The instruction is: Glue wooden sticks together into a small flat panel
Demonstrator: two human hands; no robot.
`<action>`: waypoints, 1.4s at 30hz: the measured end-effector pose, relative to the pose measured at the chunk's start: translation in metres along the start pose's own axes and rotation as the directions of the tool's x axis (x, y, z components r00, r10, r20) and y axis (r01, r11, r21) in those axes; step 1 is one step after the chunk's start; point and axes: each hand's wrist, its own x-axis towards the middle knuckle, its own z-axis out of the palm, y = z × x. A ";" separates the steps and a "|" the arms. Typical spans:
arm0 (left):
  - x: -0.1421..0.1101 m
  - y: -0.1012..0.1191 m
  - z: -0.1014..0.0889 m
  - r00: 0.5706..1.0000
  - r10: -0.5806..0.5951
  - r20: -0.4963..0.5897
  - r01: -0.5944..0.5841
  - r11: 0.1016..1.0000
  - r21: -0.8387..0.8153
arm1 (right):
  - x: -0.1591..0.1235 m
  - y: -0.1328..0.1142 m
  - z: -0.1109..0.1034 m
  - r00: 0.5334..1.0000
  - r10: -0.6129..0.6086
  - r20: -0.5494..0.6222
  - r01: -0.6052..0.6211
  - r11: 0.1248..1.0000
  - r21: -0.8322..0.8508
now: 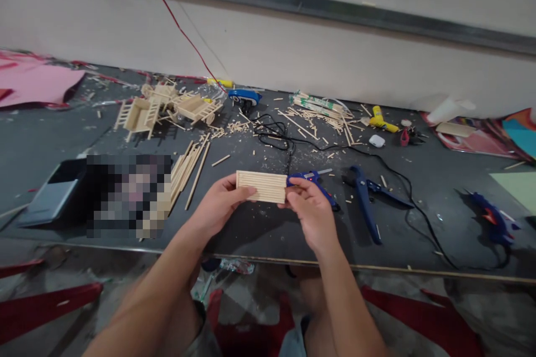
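Observation:
A small rectangular panel of thin wooden sticks laid side by side (268, 185) is held up above the table's front part. My left hand (221, 201) grips its left end, thumb on top and fingers behind. At the other end, my right hand (310, 206) pinches the panel's right edge between thumb and fingers. Just behind the right hand lies a blue glue gun (312, 178), partly hidden by it. A blue hand cutter (366, 201) rests farther right, its handles apart. Loose wooden sticks (188, 170) lie to the left of the panel.
Small wooden stick-built carts (142, 114) stand at the back left. A propped phone (58, 189) is at the left front. Black cable (272, 136) winds across the dark table (259, 245). Stick scraps, a blue power socket (244, 96) and another glue gun (489, 217) lie around.

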 end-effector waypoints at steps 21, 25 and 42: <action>0.019 0.019 -0.067 0.988 0.056 -0.143 -0.060 0.998 -0.018 | 0.039 -0.032 -0.068 0.946 0.249 -0.208 -0.324 0.737 -0.594; 0.012 0.017 -0.065 0.991 0.045 -0.124 -0.052 0.997 -0.050 | 0.029 -0.033 -0.058 0.949 0.276 -0.152 -0.314 0.858 -0.405; 0.009 0.009 -0.056 0.993 0.047 -0.111 -0.060 0.991 -0.119 | 0.015 -0.006 -0.015 0.960 0.221 0.173 -0.211 0.974 -0.078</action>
